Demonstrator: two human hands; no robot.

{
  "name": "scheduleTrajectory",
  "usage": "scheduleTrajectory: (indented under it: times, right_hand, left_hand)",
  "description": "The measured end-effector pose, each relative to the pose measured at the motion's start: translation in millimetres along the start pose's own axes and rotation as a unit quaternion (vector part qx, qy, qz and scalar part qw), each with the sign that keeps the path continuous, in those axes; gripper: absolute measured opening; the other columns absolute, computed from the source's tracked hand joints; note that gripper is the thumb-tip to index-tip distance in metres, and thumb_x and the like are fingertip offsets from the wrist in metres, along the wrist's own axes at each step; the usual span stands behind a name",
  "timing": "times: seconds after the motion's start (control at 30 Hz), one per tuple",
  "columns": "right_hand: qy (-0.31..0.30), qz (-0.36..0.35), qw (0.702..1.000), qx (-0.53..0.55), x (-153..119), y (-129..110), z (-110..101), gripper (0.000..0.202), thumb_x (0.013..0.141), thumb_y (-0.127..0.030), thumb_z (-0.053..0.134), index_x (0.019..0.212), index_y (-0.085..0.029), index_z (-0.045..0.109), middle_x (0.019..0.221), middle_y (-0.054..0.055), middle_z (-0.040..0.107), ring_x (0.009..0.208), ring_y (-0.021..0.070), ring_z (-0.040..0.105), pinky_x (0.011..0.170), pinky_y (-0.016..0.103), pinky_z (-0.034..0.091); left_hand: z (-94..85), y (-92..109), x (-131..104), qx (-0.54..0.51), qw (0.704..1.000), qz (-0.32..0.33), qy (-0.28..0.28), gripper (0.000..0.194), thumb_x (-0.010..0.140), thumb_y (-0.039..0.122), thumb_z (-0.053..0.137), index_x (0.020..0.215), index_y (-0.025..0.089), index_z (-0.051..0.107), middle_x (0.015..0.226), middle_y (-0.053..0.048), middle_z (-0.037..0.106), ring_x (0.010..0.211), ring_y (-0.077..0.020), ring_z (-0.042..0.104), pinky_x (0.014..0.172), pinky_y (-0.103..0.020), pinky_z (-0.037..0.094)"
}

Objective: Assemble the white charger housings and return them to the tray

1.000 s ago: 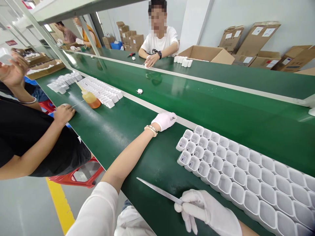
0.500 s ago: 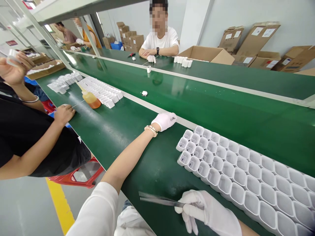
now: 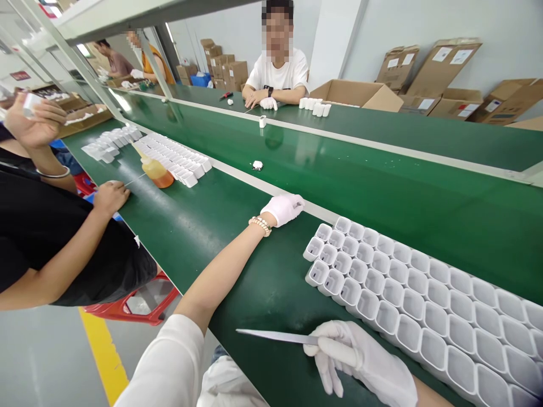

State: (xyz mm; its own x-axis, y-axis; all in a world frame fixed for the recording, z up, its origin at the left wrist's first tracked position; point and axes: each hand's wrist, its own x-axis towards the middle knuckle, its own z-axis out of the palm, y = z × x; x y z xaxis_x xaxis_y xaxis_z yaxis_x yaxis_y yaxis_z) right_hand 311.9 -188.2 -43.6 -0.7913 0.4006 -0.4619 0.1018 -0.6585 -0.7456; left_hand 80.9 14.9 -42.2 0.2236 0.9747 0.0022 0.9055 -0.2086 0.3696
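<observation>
My right hand [image 3: 354, 353], in a white glove, holds a pair of metal tweezers [image 3: 275, 337] that points left over the green table. Their tips look pressed together, with nothing seen between them. Stretched forward, my left hand [image 3: 285, 209] rests by the pale rail at the belt's edge, also gloved. Its fingers are curled closed, and their inner side is hidden. Rows of white open-topped plastic cases [image 3: 390, 288] stand to the right of both hands; a few at the near left end show small dark marks inside. A small white piece with a dark underside [image 3: 257, 165] lies on the green belt [image 3: 339, 181].
At the left, a co-worker's hand [image 3: 111, 198] rests on the table near a bottle of orange liquid [image 3: 156, 172] and more white cases [image 3: 182, 164]. Another person sits across the belt beside an open carton [image 3: 356, 93]. A white case [image 3: 262, 121] stands on the belt.
The white piece and the lone white case on the belt have shifted right. The tweezers have turned slightly and their tips have come together. My left hand stays put.
</observation>
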Motion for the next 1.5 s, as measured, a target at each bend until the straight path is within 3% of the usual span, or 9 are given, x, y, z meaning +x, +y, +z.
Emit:
scheduleTrajectory:
  times: [0.23, 0.73, 0.9, 1.07, 1.33, 1.5]
  right_hand:
    - [-0.015, 0.007, 1.000, 0.000, -2.3, -2.6, 3.0, 0.028, 0.084, -0.039, 0.072, 0.083, -0.010, 0.072, 0.060, 0.005, 0.071, 0.050, 0.0142, 0.068, 0.043, 0.018, 0.046]
    - [-0.007, -0.002, 1.000, 0.004, 0.0, 2.8, 0.4, 0.033, 0.083, -0.043, 0.073, 0.087, -0.010, 0.071, 0.064, 0.006, 0.071, 0.055, 0.0169, 0.070, 0.043, 0.019, 0.047]
    - [-0.015, -0.031, 0.999, 0.013, 1.2, 4.6, 0.7, 0.030, 0.084, -0.040, 0.073, 0.086, -0.009, 0.071, 0.062, 0.006, 0.071, 0.053, 0.0164, 0.070, 0.042, 0.018, 0.046]
    - [0.008, -0.011, 1.000, 0.021, 1.6, 3.9, 0.2, 0.035, 0.081, -0.043, 0.075, 0.085, -0.009, 0.071, 0.061, 0.006, 0.070, 0.051, 0.0165, 0.069, 0.041, 0.019, 0.045]
    - [0.010, -0.016, 0.998, 0.064, 6.4, 6.3, -1.1, 0.036, 0.082, -0.045, 0.074, 0.085, -0.009, 0.070, 0.061, 0.005, 0.068, 0.050, 0.0149, 0.067, 0.039, 0.017, 0.040]
    - [-0.003, -0.011, 0.997, 0.082, 7.9, 9.8, -4.4, 0.034, 0.083, -0.042, 0.072, 0.088, -0.009, 0.069, 0.062, 0.005, 0.068, 0.051, 0.0142, 0.067, 0.040, 0.017, 0.039]
  left_hand:
    - [-0.4, 0.0, 0.4, -0.001, 1.000, 0.000, -0.002, 0.021, 0.091, 0.032, 0.054, 0.104, 0.025, 0.069, 0.086, -0.001, 0.069, 0.080, -0.0197, 0.064, 0.075, -0.027, 0.049]
    - [-0.8, -0.4, 0.0, -0.001, 1.000, 0.001, 0.001, 0.020, 0.091, 0.032, 0.054, 0.104, 0.026, 0.069, 0.086, 0.000, 0.070, 0.080, -0.0188, 0.065, 0.074, -0.026, 0.050]
    - [-1.7, 0.2, -0.4, -0.002, 1.000, 0.029, -0.001, 0.021, 0.092, 0.029, 0.054, 0.108, 0.024, 0.067, 0.085, -0.001, 0.068, 0.080, -0.0191, 0.065, 0.075, -0.027, 0.049]
    - [-1.5, 3.5, -2.8, -0.009, 0.997, 0.078, -0.011, 0.023, 0.091, 0.028, 0.056, 0.110, 0.023, 0.067, 0.082, 0.000, 0.066, 0.081, -0.0180, 0.063, 0.074, -0.026, 0.047]
    - [-2.4, 2.4, -3.5, -0.028, 0.995, 0.093, -0.013, 0.018, 0.088, 0.031, 0.054, 0.082, 0.022, 0.069, 0.079, 0.001, 0.066, 0.073, -0.0163, 0.060, 0.065, -0.024, 0.043]
    - [-1.3, 2.5, -1.1, -0.046, 0.995, 0.090, -0.018, 0.020, 0.087, 0.031, 0.056, 0.075, 0.021, 0.069, 0.080, 0.000, 0.067, 0.073, -0.0171, 0.060, 0.065, -0.025, 0.043]
